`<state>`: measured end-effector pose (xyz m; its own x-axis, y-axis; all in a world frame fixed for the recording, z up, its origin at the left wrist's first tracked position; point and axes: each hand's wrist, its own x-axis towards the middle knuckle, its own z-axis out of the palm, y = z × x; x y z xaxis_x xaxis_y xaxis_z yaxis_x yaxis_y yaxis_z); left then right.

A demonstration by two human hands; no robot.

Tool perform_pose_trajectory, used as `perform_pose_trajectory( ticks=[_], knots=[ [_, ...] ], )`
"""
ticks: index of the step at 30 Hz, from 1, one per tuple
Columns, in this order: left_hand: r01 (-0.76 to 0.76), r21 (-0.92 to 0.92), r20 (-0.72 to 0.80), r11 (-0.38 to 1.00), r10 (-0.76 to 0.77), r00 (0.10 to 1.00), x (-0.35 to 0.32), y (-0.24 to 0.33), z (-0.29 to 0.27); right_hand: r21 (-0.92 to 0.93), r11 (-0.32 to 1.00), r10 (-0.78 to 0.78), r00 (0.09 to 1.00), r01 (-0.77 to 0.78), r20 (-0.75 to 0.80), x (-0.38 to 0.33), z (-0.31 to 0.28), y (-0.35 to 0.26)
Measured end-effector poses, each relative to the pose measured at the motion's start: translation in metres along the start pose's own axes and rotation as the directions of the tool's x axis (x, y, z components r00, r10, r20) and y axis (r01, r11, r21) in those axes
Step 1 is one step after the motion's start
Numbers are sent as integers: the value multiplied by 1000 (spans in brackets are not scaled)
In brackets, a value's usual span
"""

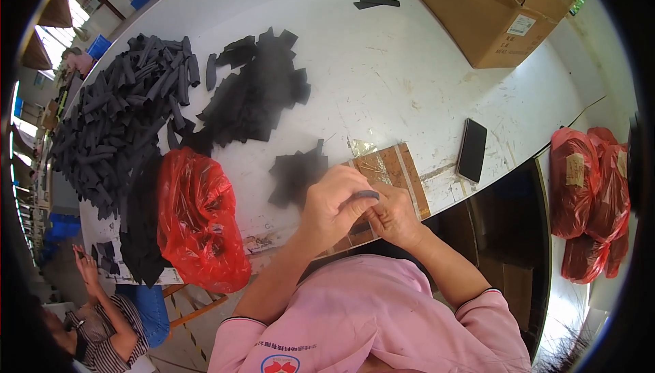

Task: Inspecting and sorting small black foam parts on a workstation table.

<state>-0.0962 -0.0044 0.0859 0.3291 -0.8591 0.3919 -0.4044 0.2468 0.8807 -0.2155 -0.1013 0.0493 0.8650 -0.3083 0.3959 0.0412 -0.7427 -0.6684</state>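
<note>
Both my hands meet in front of my chest, over a brown board (pixel 402 168) with strips of tape across it at the table's edge. My left hand (pixel 331 199) is closed on a small dark grey strip (pixel 365 195), which curves out by the thumb. My right hand (pixel 397 217) pinches at the same strip from the other side; its fingertips are partly hidden. Just beyond my left hand lies a small stack of flat dark pieces (pixel 295 171). A scrap of clear film (pixel 364 146) sits at the board's far edge.
Rolled dark tubes (pixel 129 107) heap at the left, beside a pile of flat dark pieces (pixel 256 96) and a red plastic bag (pixel 198 216). A phone (pixel 472 149), a cardboard box (pixel 491 11) and red bags (pixel 590 189) are rightward. Another person (pixel 102 325) sits lower left.
</note>
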Motion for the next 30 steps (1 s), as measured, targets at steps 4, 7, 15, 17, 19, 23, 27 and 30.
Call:
perform_pose_trajectory(
  ticks=[4,7,15,17,19,23,27,30],
  knots=[
    [162,-278,-164,947,-213,963,-5,20,10,-80,997,-9,1000,9,5,5,-11,-7],
    [14,-406,-213,914,-110,971,-10,11,4,-124,992,28,999,-23,39,16,-22,-20],
    [-64,-833,-261,549,-288,921,-18,-2,-13,-214,977,16,993,9,117,26,-27,-31],
    [-18,-795,-242,606,-290,926,-22,-10,-8,-230,973,26,992,3,122,19,-19,-26],
    [23,-752,-222,659,-287,932,-20,-11,-5,-203,979,40,997,-27,59,15,-13,-19],
    [42,-721,-195,692,-261,945,-17,-6,-4,-190,978,92,995,-82,42,12,-12,-21],
    [168,-710,-86,684,-321,943,-8,8,-1,-156,980,133,989,-120,70,20,-24,-32],
    [204,-458,-55,865,-257,965,9,25,-3,-82,991,103,995,-102,14,19,-22,-29]
  ],
)
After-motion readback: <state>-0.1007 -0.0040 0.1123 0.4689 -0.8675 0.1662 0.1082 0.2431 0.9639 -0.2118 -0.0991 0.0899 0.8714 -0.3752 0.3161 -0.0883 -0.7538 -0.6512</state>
